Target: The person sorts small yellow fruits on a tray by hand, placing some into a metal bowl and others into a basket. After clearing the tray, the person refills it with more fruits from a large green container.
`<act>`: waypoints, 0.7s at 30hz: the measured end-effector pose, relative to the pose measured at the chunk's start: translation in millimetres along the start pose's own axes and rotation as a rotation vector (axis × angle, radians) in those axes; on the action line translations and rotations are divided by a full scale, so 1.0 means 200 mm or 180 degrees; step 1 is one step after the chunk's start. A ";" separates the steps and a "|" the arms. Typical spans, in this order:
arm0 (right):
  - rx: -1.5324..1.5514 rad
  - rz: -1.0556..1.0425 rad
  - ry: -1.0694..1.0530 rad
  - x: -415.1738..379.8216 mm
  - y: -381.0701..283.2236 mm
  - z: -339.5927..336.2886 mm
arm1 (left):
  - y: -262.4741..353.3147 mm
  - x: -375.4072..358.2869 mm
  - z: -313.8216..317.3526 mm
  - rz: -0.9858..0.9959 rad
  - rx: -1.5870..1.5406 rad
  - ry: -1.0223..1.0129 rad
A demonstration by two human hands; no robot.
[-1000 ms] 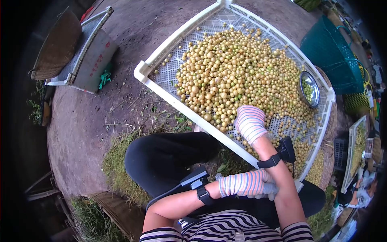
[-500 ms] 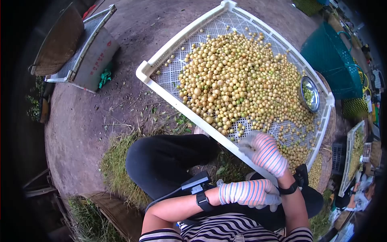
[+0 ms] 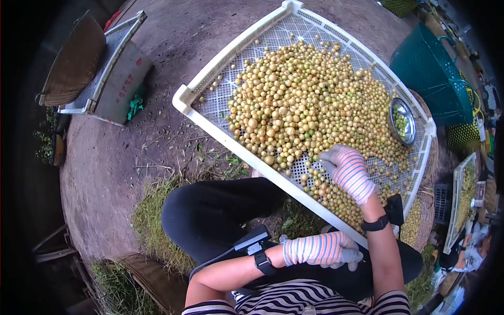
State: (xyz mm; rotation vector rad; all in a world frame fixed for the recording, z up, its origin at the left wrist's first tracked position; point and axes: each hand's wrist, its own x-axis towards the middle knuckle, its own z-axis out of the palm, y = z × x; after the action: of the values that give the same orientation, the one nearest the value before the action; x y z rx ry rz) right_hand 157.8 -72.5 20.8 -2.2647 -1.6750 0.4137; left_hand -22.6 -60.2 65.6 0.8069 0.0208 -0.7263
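A white mesh tray [image 3: 247,151] holds a large heap of small round yellow-green fruits [image 3: 294,100]. My right hand [image 3: 347,170], in a striped glove with grey fingertips, is over the tray at the near edge of the heap. Its fingers are curled down by the fruits, and what they hold is hidden. In a matching glove, my left hand [image 3: 323,250] is below the tray's near edge, over my lap, with fingers curled together; their contents cannot be seen. A round metal dish [image 3: 411,123] with green fruits sits at the tray's right side.
Cut grass [image 3: 157,220] lies on the ground left of my knee. At the upper left, a woven basket [image 3: 76,60] leans by another white-framed tray [image 3: 131,79]. A green basket [image 3: 428,73] stands at the right, above a further tray of fruits [image 3: 464,194].
My right hand has moved up and away from the tray's near edge toward the heap. More fruits now show between it and that edge. My left hand has barely moved.
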 end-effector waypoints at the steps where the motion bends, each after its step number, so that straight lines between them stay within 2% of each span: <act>1: -0.0295 -0.0025 -0.0111 0.04 -0.02 0.02 | -0.02 0.02 -0.01 0.0005 0.0021 0.0071; 6: -0.1057 -0.0230 -0.0121 0.10 -0.05 0.14 | -0.03 0.02 -0.06 -0.0132 -0.0425 0.0292; 10: -0.0828 -0.0046 -0.0322 0.08 -0.07 0.09 | -0.06 0.03 -0.09 0.0056 -0.0456 0.0396; 11: -0.0668 -0.0194 -0.0277 0.08 -0.07 0.09 | -0.07 0.03 -0.10 0.0117 -0.0471 0.0410; 14: -0.1018 -0.0654 -0.0254 0.11 -0.05 0.15 | -0.04 0.01 -0.08 0.0178 -0.0322 0.0507; 18: -0.1104 -0.0567 -0.0278 0.10 -0.06 0.09 | -0.08 -0.01 -0.09 0.0220 -0.0326 0.0627; 21: -0.1203 -0.0586 -0.0298 0.09 -0.05 0.10 | -0.10 -0.01 -0.10 0.0194 -0.0434 0.0947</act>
State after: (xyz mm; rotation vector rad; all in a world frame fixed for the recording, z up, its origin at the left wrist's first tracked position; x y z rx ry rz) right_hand 145.9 -52.0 5.5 -2.3404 -2.1426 0.1731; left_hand -31.0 -56.2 38.5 0.7754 0.3094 -0.5365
